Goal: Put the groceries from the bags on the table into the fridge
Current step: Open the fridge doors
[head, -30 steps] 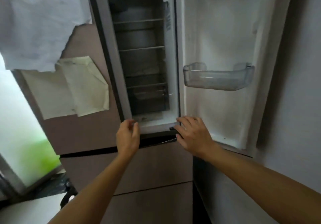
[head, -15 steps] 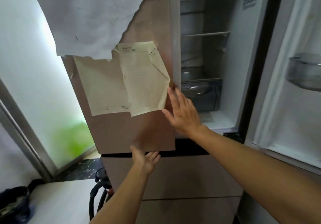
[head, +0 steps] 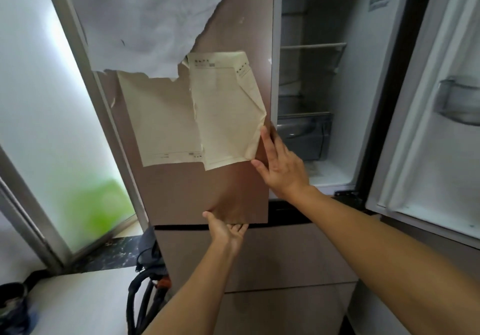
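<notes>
A glossy brown fridge door [head: 233, 191] is pinched at its bottom edge by the left hand [head: 228, 230], fingers apparently tucked underneath. The right hand [head: 280, 168] is pressed flat, fingers straight, against its side edge. Creased yellowed papers [head: 223, 116] are stuck above both hands. Wire shelves [head: 314, 46] are exposed to the right.

**At the fridge [head: 285, 256]**

My left hand [head: 228, 230] grips the bottom edge of the left door [head: 233, 191], with the thumb on the front and the fingers tucked underneath. My right hand [head: 280, 168] lies flat, fingers straight, against that door's right edge, just beside a yellowed paper [head: 226, 111] stuck to the front. The right door [head: 428, 140] stands open, showing wire shelves [head: 311, 46] and a clear drawer [head: 304, 137].
</notes>
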### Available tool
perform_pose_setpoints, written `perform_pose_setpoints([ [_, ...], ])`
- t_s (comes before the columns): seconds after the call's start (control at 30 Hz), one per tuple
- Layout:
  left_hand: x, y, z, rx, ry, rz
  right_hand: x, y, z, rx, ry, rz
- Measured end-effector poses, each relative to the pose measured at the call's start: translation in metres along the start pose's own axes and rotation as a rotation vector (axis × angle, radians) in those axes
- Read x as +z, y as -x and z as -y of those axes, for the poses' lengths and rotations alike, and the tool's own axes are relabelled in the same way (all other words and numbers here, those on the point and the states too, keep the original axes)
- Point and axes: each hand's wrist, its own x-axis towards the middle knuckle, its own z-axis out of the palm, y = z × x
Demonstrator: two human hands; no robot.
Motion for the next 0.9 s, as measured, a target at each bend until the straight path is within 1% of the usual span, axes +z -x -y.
perform_pose_setpoints([
  [0.07,-0.004,0.004,0.002,0.032,-0.047,-0.004,-0.007,0.005,0.004,-0.038,0.005,-0.034],
  [0.13,-0.011,0.009,0.003,0.067,-0.104,-0.012,-0.013,0.016,0.012,-0.112,-0.047,-0.052],
  [0.2,-0.026,0.024,0.002,0.083,-0.157,-0.054,-0.021,0.031,0.029,-0.128,-0.111,-0.065],
  [0.27,-0.042,0.041,-0.003,0.079,-0.231,-0.053,-0.030,0.044,0.049,-0.123,-0.124,-0.077],
  [0.37,-0.061,0.076,-0.010,0.100,-0.285,-0.049,-0.053,0.062,0.070,-0.175,-0.113,-0.072],
  [0.5,-0.077,0.124,-0.022,0.219,-0.465,-0.079,-0.081,0.082,0.069,-0.295,-0.198,-0.093],
  [0.57,-0.085,0.148,-0.032,0.299,-0.539,-0.105,-0.091,0.088,0.064,-0.256,-0.247,-0.110],
  [0.63,-0.098,0.166,-0.046,0.367,-0.518,-0.197,-0.096,0.091,0.060,-0.166,-0.264,-0.082],
  [0.7,-0.113,0.178,-0.066,0.513,-0.492,-0.339,-0.096,0.092,0.058,-0.094,-0.236,0.015],
  [0.77,-0.123,0.190,-0.086,0.725,-0.520,-0.449,-0.090,0.092,0.062,-0.042,-0.230,0.160],
  [0.83,-0.123,0.210,-0.102,1.023,-0.646,-0.511,-0.078,0.093,0.074,-0.031,-0.217,0.267],
  [0.9,-0.115,0.231,-0.113,1.301,-0.803,-0.509,-0.066,0.093,0.093,-0.050,-0.219,0.318],
])
